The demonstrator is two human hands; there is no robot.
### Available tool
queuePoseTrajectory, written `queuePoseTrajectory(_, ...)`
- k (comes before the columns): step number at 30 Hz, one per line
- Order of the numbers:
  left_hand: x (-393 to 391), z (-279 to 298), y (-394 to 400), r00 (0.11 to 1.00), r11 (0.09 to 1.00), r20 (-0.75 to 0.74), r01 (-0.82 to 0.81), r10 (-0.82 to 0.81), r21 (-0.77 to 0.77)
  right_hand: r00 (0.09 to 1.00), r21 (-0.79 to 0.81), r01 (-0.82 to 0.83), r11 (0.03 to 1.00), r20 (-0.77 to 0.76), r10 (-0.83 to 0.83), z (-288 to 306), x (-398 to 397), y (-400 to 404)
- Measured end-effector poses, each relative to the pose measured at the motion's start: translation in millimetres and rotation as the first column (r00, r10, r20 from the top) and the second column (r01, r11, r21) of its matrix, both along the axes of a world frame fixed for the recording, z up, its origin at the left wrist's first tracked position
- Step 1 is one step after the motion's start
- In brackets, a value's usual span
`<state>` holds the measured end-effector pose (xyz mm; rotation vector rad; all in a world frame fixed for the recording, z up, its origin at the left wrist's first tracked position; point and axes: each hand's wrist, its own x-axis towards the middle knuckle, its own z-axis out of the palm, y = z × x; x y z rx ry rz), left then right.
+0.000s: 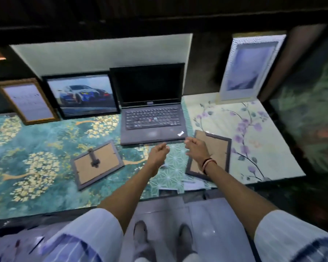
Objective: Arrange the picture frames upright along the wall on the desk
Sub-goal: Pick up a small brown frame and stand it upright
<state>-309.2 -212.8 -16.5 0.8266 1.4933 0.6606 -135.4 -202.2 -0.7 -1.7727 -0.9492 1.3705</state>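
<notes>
Two small dark frames lie face down on the desk, cardboard backs up: one [97, 164] left of centre with its stand showing, one [219, 148] to the right, partly under my right wrist. Three frames stand against the wall: a gold-edged one [27, 101] at far left, a black one with a car picture [83, 95] beside it, and a white one [249, 68] at back right. My left hand [158, 153] hovers over the desk in front of the laptop, fingers loosely curled, holding nothing. My right hand [196, 148] hovers beside it, fingers apart, empty.
An open black laptop [151, 110] sits at the middle back between the standing frames. The desk [27, 148] is covered with a teal-and-gold patterned sheet on the left and a floral one on the right. Loose papers [193, 184] lie at the front edge.
</notes>
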Motion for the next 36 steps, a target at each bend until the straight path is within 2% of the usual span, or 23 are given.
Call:
queuePoseTrajectory(4,46.8,-17.8,-18.5,0.990,0.991,-0.075,0.111,-0.117,-0.073,0.925,-0.048,0.208,0.977,0.335,-0.181,-18.5,74.5,-31.8)
queuePoseTrajectory(7,81.9,-29.9,-34.5,0.972,0.971,-0.118,0.182,-0.202,-0.157,0.880,-0.213,0.339,0.916,0.417,-0.228,-50.0,121.6,-58.7)
queuePoseTrajectory(11,109.0,-36.3,-43.3,0.974,0.968,-0.111,0.173,-0.195,-0.183,0.933,-0.357,0.292,0.887,0.308,-0.184,-82.1,139.7,-76.2)
queuePoseTrajectory(15,119.4,-31.7,-46.0,0.979,0.971,-0.115,0.145,-0.169,-0.189,0.932,-0.335,0.321,0.886,0.280,-0.232,-104.5,151.3,-77.3)
queuePoseTrajectory(17,116.6,-30.4,-44.8,0.980,0.975,-0.132,0.122,-0.148,-0.183,0.936,-0.317,0.325,0.891,0.240,-0.257,-97.0,155.5,-77.4)
queuePoseTrajectory(20,108.9,-29.2,-37.0,0.984,0.979,-0.124,0.107,-0.129,-0.173,0.944,-0.225,0.312,0.923,0.185,-0.274,-75.0,166.8,-79.6)
queuePoseTrajectory(23,109.2,-13.1,-25.2,0.986,0.979,-0.073,0.134,-0.147,-0.156,0.946,-0.148,0.321,0.936,0.009,-0.323,-46.6,177.7,-76.4)
queuePoseTrajectory(27,122.0,10.0,-2.1,0.986,0.978,0.065,0.160,-0.152,-0.137,0.941,-0.029,0.297,0.954,-0.162,-0.298,-13.8,190.3,-63.7)
queuePoseTrajectory(30,133.5,24.8,17.9,0.977,0.971,0.092,0.201,-0.190,-0.129,0.922,0.023,0.242,0.970,-0.315,-0.223,5.9,201.0,-57.1)
queuePoseTrajectory(32,140.6,33.8,32.3,0.972,0.965,0.049,0.234,-0.230,-0.121,0.933,0.035,0.151,0.988,-0.335,-0.131,12.9,208.5,-55.0)
queuePoseTrajectory(36,146.2,24.4,65.0,0.962,0.950,-0.030,0.264,-0.272,-0.166,0.972,0.053,0.020,0.998,-0.236,-0.007,10.4,215.1,-55.1)
